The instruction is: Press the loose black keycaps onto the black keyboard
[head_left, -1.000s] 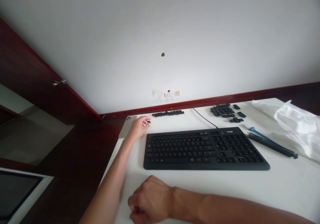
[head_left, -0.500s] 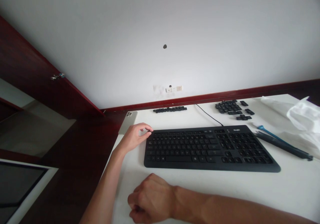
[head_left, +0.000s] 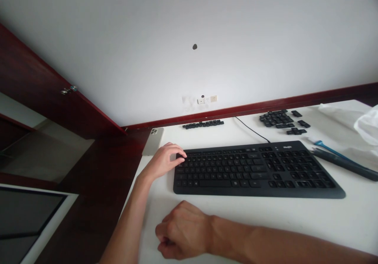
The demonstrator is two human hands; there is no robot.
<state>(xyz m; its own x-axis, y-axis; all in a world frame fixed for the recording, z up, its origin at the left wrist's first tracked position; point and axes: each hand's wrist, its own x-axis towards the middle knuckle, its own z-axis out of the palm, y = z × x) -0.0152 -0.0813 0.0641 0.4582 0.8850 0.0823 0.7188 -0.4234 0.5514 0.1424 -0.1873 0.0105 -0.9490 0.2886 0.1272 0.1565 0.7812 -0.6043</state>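
Left hand half-curled at the keyboard's left end, fingertips on the keys, any grip hidden.
The keyboard looks light and stiff, easiest held by its edge; right hand lies loosely closed on the counter.

The logo on the black keyboard is too blurred to read.

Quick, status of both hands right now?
Left hand: partly closed at the keyboard; whether it holds anything cannot be told.
Right hand: loosely closed on the desk, nothing visible in it.
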